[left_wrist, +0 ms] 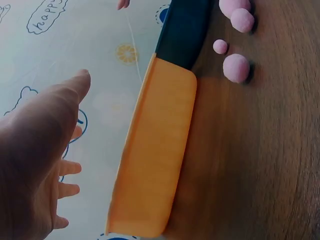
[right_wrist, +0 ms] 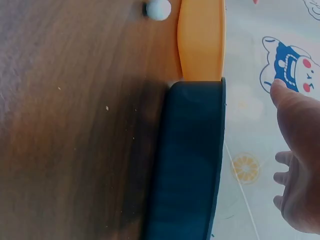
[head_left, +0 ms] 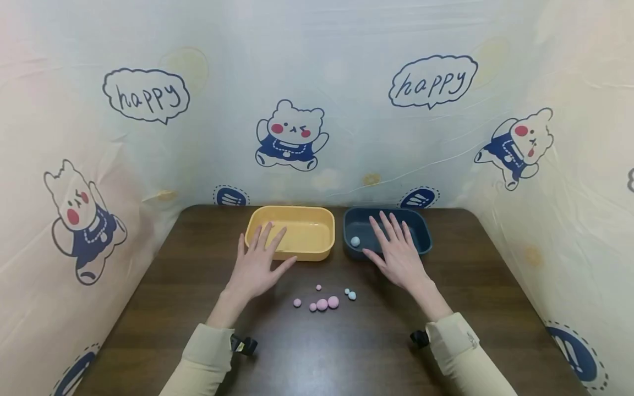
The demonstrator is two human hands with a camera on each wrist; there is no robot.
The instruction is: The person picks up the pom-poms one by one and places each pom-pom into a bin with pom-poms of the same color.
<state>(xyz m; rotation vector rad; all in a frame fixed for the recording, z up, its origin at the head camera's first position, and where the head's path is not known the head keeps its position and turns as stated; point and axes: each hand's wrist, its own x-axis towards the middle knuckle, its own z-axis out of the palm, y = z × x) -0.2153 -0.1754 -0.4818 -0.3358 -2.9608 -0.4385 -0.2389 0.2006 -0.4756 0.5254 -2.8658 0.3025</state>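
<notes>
My left hand (head_left: 255,269) hovers with spread fingers over the front left of a yellow rectangular box (head_left: 324,256), holding nothing. Likewise spread and holding nothing, my right hand (head_left: 398,258) is above the front of a dark blue box (head_left: 426,236). One light blue ball (head_left: 355,241) lies inside the dark blue box at its left end. Several pink balls of mixed sizes, among them a large one (head_left: 333,302), rest on the table in front of the boxes. Two pale blue balls touch or nearly touch to their right, the larger one (head_left: 352,296) nearer me.
The boxes stand side by side at the far edge of a dark brown wooden table (head_left: 317,357). A printed curtain (head_left: 346,154) with cartoon bears encloses the back and both sides. Black straps (head_left: 245,345) sit at both wrists.
</notes>
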